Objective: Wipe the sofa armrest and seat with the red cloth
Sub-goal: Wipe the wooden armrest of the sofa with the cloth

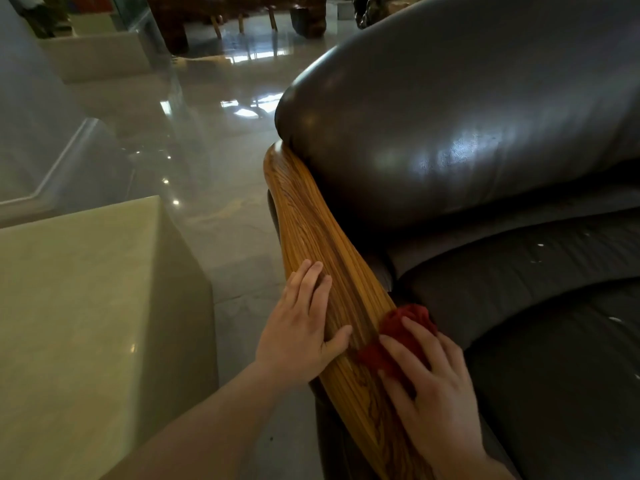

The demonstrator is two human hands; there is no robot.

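A striped wooden armrest (311, 223) runs from the centre down to the lower middle, along the left side of a dark leather sofa. Its seat cushion (540, 306) lies to the right and its rounded back cushion (450, 109) bulges above. My left hand (304, 327) rests flat on the armrest's outer side, fingers spread, holding nothing. My right hand (433, 382) presses a bunched red cloth (405, 323) against the armrest's inner edge, where it meets the seat. Part of the cloth is hidden under my fingers.
A pale stone block or table (86, 306) stands close on the left of the armrest. A glossy grey floor (214, 140) stretches beyond. Dark wooden furniture (242, 15) stands at the far back. Small white specks dot the seat cushion.
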